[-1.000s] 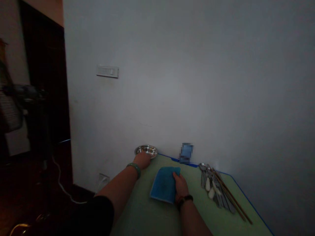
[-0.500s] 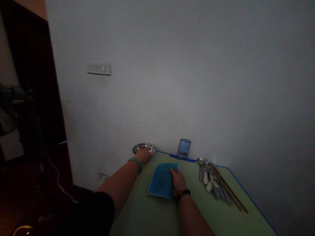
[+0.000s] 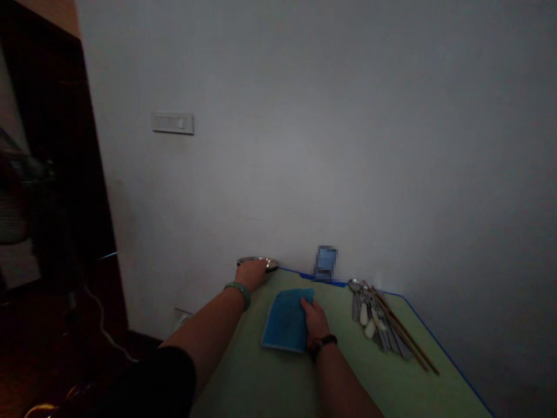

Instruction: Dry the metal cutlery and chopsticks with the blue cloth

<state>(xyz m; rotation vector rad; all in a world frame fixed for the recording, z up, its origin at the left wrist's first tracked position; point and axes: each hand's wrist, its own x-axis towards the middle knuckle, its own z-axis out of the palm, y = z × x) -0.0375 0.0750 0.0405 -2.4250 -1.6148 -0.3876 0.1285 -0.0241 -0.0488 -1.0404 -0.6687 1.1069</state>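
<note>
My left hand (image 3: 251,275), with a green bangle at the wrist, reaches to the far left of the table. It is closed on the near edge of a shiny steel dish (image 3: 272,264), whose front is partly covered by the hand. My right hand (image 3: 316,321), wearing a dark bracelet, pinches the right side of a blue cloth (image 3: 285,320) with the thumb on top. The cloth is folded flat with a pale lower edge, nearer to me than the dish.
Several spoons and other cutlery (image 3: 369,316) lie on the right of the green table (image 3: 261,383), with wooden chopsticks (image 3: 407,331) beside them. A blurred-out phone-like object (image 3: 325,263) stands at the back against the wall (image 3: 348,145). A white cable (image 3: 104,325) hangs at left.
The steel dish has tipped from facing me to lying flatter, and my left hand has shifted slightly up and left with it. My right hand and the blue cloth stay nearly still.
</note>
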